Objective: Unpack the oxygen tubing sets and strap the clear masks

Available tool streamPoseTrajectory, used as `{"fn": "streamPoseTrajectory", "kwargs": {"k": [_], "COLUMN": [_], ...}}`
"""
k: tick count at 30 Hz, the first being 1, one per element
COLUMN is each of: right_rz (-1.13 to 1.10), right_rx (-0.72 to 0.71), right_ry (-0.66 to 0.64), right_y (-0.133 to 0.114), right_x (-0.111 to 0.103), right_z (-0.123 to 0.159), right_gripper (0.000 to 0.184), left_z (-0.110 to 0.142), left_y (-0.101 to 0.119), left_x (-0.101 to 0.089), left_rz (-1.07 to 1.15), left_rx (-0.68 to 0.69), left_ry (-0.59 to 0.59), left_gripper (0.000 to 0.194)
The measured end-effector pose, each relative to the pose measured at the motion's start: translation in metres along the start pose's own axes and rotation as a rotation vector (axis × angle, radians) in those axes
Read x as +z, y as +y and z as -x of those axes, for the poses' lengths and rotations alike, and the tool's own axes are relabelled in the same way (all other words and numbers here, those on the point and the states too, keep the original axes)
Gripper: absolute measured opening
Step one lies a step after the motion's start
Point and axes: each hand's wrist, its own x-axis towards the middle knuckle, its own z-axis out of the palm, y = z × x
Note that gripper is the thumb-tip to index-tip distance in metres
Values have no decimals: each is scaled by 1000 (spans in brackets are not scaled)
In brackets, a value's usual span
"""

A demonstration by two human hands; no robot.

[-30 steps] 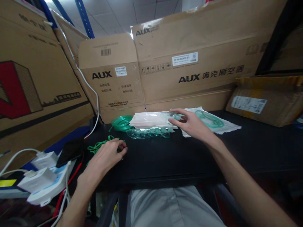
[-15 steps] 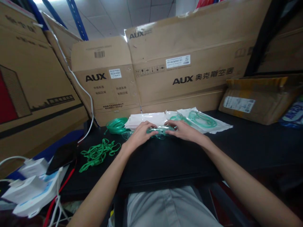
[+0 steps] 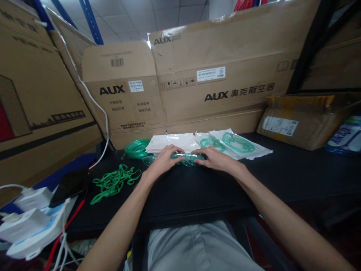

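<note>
Both my hands rest on a row of clear green-tinted plastic masks [image 3: 186,158] lying across the black table [image 3: 197,188]. My left hand [image 3: 163,162] curls its fingers over the left end of the row. My right hand [image 3: 216,159] grips the right end, fingers bent down around it. Just behind the masks lies a stack of white plastic bags [image 3: 172,142]. A coil of green tubing [image 3: 136,148] sits to the left of the stack.
Loose green elastic straps [image 3: 114,181] lie at the table's left. Bagged green tubing [image 3: 237,143] lies behind my right hand. AUX cardboard boxes [image 3: 220,75] wall the back. A black phone [image 3: 69,182], white chargers [image 3: 31,220] and cables crowd the left edge; a brown parcel [image 3: 299,122] sits right.
My left hand left the green straps and came to the masks beside my right hand. Since half a second ago both hands have closed more tightly on the row.
</note>
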Motion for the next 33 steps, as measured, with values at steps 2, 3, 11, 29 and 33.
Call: {"fn": "streamPoseTrajectory", "kwargs": {"k": [2,3,11,29,33], "right_rz": [29,49,110,304,195], "right_rx": [11,13,64,321,114], "right_ry": [23,24,314,618,669], "right_y": [-2,-3,-10,12,6], "right_x": [5,6,-22,-29,-24], "right_z": [1,2,6,37,42], "right_gripper": [40,40,47,36,37], "left_z": [1,1,3,-99,-142], "left_y": [0,0,2,85,86], "left_x": [-1,-1,4,45,60], "left_rz": [-5,-8,-49,677,814], "left_rx": [7,10,13,-475,-638], "left_ry": [0,1,62,-30,-95], "left_gripper": [27,27,28,64,56]}}
